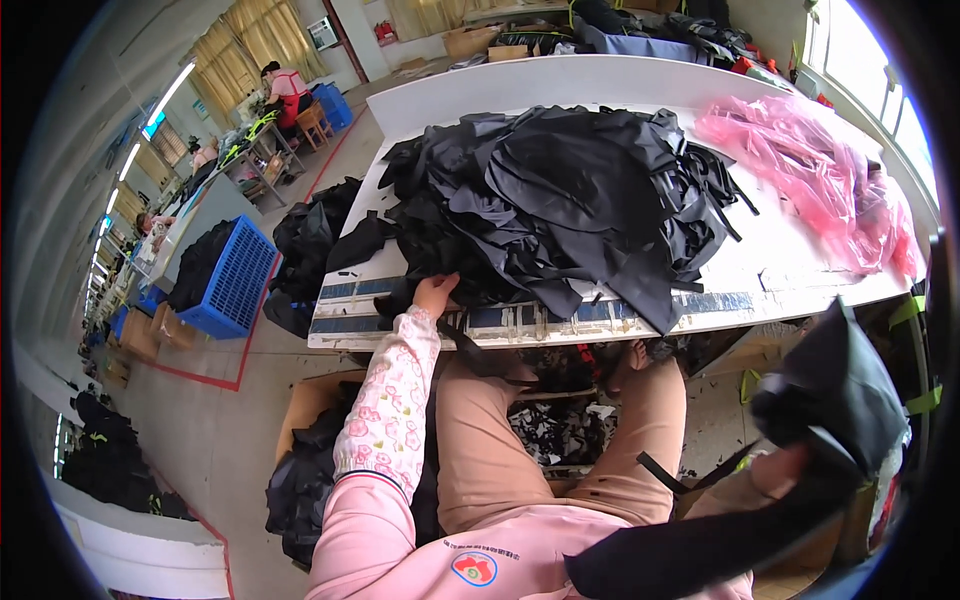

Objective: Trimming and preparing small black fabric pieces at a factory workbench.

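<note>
Surface (745, 250) bears a black fabric pile (560, 190) to its front edge; tugging could spill loose pieces. Beyond the front-right corner, a black cloth (845, 375), clenched in the right hand (783, 470), could snag by its trailing ends; left hand (436, 294) half-curled by the front edge, hold unclear.

Crumpled black fabric pieces (570, 190) lie heaped on the table (765, 235), another piece (720, 545) drooping at right

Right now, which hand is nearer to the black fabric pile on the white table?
Left. The left hand is at the near-left edge of the black fabric pile; the right hand is off to its right, closer to the body.
</note>
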`<state>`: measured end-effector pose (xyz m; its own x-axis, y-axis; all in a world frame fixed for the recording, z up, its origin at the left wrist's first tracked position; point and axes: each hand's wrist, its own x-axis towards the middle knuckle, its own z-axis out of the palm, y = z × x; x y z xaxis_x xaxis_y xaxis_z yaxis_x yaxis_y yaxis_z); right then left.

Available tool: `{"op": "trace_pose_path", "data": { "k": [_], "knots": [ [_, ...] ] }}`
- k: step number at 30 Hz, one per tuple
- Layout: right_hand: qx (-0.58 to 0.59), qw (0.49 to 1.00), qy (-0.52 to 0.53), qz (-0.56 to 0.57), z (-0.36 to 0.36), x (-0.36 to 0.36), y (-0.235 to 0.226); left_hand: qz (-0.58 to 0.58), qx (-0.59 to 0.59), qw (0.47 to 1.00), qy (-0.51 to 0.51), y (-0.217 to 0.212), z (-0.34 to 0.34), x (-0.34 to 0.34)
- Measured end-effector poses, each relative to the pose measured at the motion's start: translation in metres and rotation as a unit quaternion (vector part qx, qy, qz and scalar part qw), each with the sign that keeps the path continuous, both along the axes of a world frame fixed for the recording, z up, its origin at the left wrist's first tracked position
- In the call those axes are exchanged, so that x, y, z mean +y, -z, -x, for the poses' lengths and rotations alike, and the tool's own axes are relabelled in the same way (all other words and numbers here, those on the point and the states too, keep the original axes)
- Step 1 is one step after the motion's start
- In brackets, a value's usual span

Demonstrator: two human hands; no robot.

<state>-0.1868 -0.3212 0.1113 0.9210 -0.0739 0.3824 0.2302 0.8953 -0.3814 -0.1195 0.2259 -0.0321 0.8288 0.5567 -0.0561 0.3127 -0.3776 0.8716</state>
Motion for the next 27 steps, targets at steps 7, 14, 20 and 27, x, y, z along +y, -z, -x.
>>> {"op": "trace_pose_path", "data": {
  "k": [7,14,20,27],
  "knots": [
    [0.083,0.983,-0.027,0.163,-0.024,0.032,0.0,-0.26,0.109,0.949,0.139,-0.057,0.033,-0.045],
    [0.079,0.953,-0.263,0.131,-0.029,0.115,-0.041,0.249,-0.047,0.862,0.439,-0.121,0.117,-0.163],
    [-0.012,0.915,-0.335,0.226,-0.025,0.147,-0.023,0.413,-0.146,0.833,0.339,-0.118,0.132,-0.211],
    [-0.008,0.888,-0.152,0.433,-0.007,0.102,0.02,0.3,-0.197,0.893,0.272,-0.093,0.116,-0.239]
  ]
}}
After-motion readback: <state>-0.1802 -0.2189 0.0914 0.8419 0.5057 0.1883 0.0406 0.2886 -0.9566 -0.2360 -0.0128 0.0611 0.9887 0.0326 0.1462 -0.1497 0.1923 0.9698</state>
